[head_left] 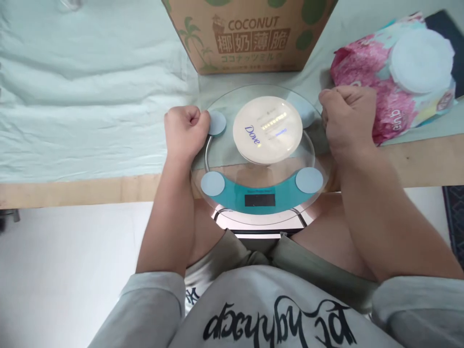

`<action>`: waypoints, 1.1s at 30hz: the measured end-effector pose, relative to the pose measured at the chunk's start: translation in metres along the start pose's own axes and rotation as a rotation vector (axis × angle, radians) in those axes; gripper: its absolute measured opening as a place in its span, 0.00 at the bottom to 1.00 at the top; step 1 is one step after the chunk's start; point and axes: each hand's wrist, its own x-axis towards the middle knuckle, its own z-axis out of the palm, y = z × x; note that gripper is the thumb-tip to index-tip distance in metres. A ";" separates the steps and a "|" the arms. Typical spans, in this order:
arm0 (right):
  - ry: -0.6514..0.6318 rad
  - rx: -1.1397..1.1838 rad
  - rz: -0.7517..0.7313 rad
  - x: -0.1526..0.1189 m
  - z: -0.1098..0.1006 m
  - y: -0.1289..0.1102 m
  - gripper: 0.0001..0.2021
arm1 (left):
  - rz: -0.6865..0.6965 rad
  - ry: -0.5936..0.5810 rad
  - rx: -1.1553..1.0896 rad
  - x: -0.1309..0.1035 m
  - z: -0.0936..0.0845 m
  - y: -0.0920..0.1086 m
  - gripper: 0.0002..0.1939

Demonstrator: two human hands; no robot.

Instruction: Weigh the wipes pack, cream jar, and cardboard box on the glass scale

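A round clear glass scale [261, 174] with a teal band and a dark, blank display lies at the table's front edge, its near part jutting out over my lap. On the glass rests a round cream Dove tub [267, 129], lid up. My left hand [186, 130] is closed in a fist at the scale's left rim, thumb side overlapping the glass edge near a pale round pad. At the right rim, my right hand [348, 118] is also a fist, beside the scale and close to a pink bag. Neither fist shows anything inside; the undersides of both are hidden.
Behind the scale stands a cardboard box [250, 36] with coconut print. The pink-and-blue bag [377, 87] with a white round lid [421, 60] lies at the right, by a dark object [449, 38]. Pale green cloth [90, 106] covers the wooden table [79, 189].
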 end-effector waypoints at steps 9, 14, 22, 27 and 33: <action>0.037 -0.047 0.050 -0.009 0.004 -0.028 0.30 | -0.045 -0.085 0.103 -0.001 0.000 0.006 0.27; 0.032 -0.055 0.093 -0.010 0.007 -0.040 0.32 | 0.083 0.023 0.044 0.001 0.005 -0.011 0.32; 0.040 -0.100 0.202 -0.010 0.010 -0.055 0.32 | 0.722 -0.069 -0.159 -0.022 -0.015 0.038 0.43; 0.018 -0.105 0.189 -0.010 0.010 -0.056 0.32 | 0.826 -0.386 -0.066 -0.041 0.001 0.064 0.44; -0.019 -0.102 0.125 -0.009 0.008 -0.046 0.31 | 0.870 -0.251 -0.148 -0.032 0.014 0.051 0.51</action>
